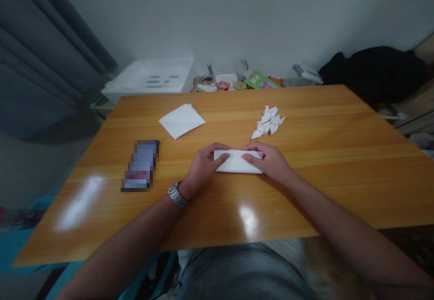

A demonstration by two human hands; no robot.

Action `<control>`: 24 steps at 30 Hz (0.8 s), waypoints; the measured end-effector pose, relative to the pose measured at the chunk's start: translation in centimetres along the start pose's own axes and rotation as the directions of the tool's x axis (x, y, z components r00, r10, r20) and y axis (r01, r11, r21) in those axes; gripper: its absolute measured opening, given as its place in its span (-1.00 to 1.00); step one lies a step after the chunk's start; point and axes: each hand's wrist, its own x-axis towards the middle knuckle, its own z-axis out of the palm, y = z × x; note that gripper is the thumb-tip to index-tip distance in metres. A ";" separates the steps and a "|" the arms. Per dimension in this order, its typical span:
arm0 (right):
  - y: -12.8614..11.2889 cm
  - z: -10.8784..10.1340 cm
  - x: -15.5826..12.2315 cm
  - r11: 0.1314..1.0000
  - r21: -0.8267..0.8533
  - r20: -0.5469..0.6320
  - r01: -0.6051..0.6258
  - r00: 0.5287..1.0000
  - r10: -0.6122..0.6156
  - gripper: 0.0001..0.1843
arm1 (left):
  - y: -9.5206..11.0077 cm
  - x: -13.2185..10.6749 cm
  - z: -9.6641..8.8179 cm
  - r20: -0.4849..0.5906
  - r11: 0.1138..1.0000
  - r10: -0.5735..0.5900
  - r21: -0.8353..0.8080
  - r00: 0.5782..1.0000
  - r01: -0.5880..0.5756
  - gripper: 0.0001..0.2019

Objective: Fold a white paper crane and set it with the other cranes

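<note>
A folded white paper strip (pixel 236 162) lies flat on the wooden table (pixel 305 164) in front of me. My left hand (pixel 203 166), with a metal watch on its wrist, curls its fingers over the strip's left end and presses it down. My right hand (pixel 269 161) covers the right end, thumb and fingers pinched on the paper. Both hands touch the same sheet, a little apart from each other.
A phone (pixel 140 165) lies to the left of my hands. A stack of white paper squares (pixel 182 120) sits further back, and several small folded paper shapes (pixel 267 121) lie back right. Clutter, a white tray and a dark bag stand behind the table's far edge.
</note>
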 end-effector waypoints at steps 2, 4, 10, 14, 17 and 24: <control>0.0 0.0 0.0 1.000 -0.001 -0.001 0.005 1.000 -0.005 -0.77 | 0.1 0.0 0.0 0.000 1.000 0.011 0.008 1.000 -0.011 -0.75; 0.0 0.0 0.0 1.000 -0.001 -0.001 0.005 1.000 -0.005 -0.77 | 0.3 0.0 0.0 0.003 1.000 0.011 0.015 1.000 -0.011 -0.76; 0.0 0.0 0.0 1.000 -0.004 0.006 0.003 1.000 -0.003 -0.76 | 0.6 0.0 -0.1 0.003 1.000 -0.011 0.027 1.000 0.011 -0.75; 0.0 -0.1 0.0 1.000 -0.005 0.004 0.001 1.000 -0.001 -0.75 | 0.6 0.0 -0.1 0.008 0.999 -0.023 0.030 1.000 0.023 -0.73; 0.0 -0.1 0.0 1.000 -0.006 0.008 0.000 1.000 0.000 -0.75 | 0.7 0.0 -0.1 0.007 0.999 -0.028 0.036 1.000 0.028 -0.74; 0.0 -0.1 0.0 1.000 -0.010 0.006 -0.001 1.000 0.001 -0.76 | 0.8 0.0 -0.1 0.008 0.998 -0.029 0.050 1.000 0.029 -0.75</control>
